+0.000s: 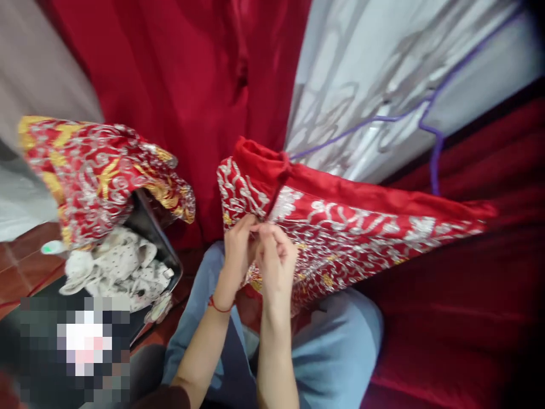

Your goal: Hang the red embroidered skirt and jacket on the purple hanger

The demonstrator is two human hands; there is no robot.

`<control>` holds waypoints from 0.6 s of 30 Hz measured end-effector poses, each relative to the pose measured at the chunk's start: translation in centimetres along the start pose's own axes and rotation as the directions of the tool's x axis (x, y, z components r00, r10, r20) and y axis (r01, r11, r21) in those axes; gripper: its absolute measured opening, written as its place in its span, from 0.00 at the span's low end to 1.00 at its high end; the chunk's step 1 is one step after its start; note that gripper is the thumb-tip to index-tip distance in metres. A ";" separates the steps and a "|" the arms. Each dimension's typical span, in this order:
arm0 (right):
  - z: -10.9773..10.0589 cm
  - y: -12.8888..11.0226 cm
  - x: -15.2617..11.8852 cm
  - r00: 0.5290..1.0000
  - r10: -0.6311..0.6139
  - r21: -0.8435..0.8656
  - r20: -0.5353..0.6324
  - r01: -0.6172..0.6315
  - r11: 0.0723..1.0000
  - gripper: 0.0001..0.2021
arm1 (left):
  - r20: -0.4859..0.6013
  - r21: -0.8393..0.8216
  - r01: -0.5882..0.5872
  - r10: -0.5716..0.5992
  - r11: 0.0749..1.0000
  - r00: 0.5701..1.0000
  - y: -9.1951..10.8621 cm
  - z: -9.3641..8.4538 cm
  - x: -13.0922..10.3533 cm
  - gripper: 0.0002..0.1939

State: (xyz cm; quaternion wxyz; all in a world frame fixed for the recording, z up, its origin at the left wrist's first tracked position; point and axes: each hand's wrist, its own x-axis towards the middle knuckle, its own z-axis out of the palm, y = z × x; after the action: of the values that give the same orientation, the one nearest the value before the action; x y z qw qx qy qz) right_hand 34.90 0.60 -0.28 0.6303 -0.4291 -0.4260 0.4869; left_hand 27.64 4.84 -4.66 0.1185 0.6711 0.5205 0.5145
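Observation:
A red cloth with silver and yellow embroidery (pixel 340 233) hangs over my knees, with a plain red band along its upper edge. A dark red cord (pixel 276 196) comes down from that band to my fingers. My left hand (pixel 240 244) is closed in a pinch at the cord's lower end. Beside it, my right hand (pixel 276 250) has its fingers bent together at the same spot, nearly touching the left. What lies between the fingertips is too small to make out clearly. A purple hanger (pixel 434 156) stands behind the cloth's band.
Another embroidered red and yellow cloth (pixel 93 176) drapes over a black chair (pixel 159 233) at the left. White dotted fabric (pixel 123 267) is heaped on the seat. Red curtains (pixel 191 68) and pale lace fabric (pixel 353 85) hang behind. A blurred-out patch covers the lower left.

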 end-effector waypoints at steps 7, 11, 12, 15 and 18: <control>0.5 -0.6 1.0 1.000 -0.001 0.122 0.011 0.000 0.993 0.15 | 0.087 0.064 -0.047 0.041 0.997 0.995 -0.8 -0.2 1.8 0.13; 0.8 -2.0 1.8 1.000 0.008 0.144 0.031 -0.012 0.989 0.16 | 0.061 0.044 -0.088 0.085 0.995 0.994 -1.3 0.2 1.4 0.11; 0.8 -2.5 2.0 0.999 0.012 0.139 0.041 -0.018 0.990 0.16 | 0.049 0.033 -0.095 0.093 0.995 0.994 -1.3 0.3 1.0 0.10; 0.9 -4.1 2.4 0.997 -0.004 0.144 0.079 -0.008 0.990 0.16 | -0.028 -0.010 -0.121 0.121 0.993 0.992 -1.3 0.5 -0.5 0.07; 1.3 -5.7 2.5 0.995 -0.038 0.143 0.097 0.024 0.989 0.16 | -0.056 -0.053 -0.099 0.096 0.994 0.994 -1.2 0.7 -1.9 0.05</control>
State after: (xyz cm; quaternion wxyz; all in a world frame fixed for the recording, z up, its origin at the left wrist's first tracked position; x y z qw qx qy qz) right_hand 35.52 2.31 5.80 0.6449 -0.3517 -0.4277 0.5268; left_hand 27.64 4.08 -6.86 0.0977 0.6781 0.4756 0.5517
